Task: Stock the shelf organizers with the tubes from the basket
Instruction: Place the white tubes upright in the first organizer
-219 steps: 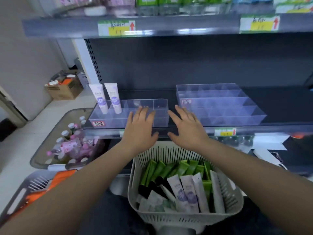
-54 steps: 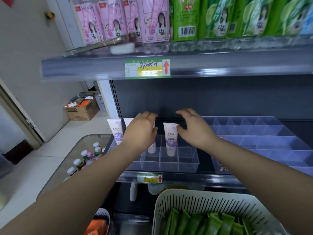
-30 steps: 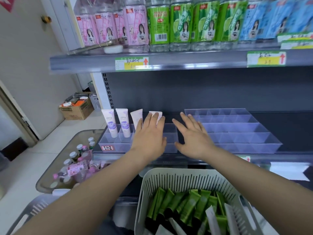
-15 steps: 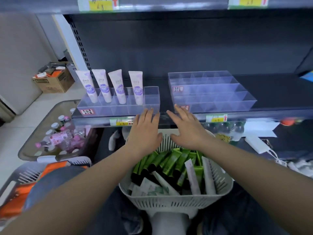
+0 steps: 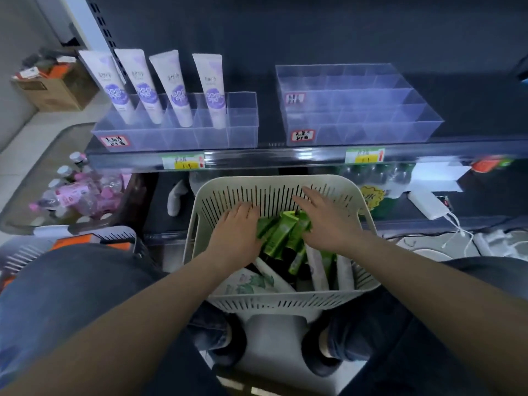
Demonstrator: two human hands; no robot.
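right organizer (image 5: 371, 121): left unstocked (likely reserved for green) | left organizer (image 5: 243, 124): four purple tubes (image 5: 213, 90) stood upright, end slot beside them free | basket (image 5: 274, 184): kept between the knees for reach, green tubes (image 5: 281, 232) heaped inside | right hand (image 5: 328, 224): spread flat on them | left hand (image 5: 237, 232): curved over them, grip cannot be told

Four purple tubes (image 5: 175, 90) fill back slots of the left organizer (image 5: 243, 130). Its front row and right-end slot are open from above. The right organizer (image 5: 371, 121), beside it, is open too. Below it, the left hand (image 5: 237, 232) and right hand (image 5: 328, 221) crowd the basket (image 5: 274, 181).
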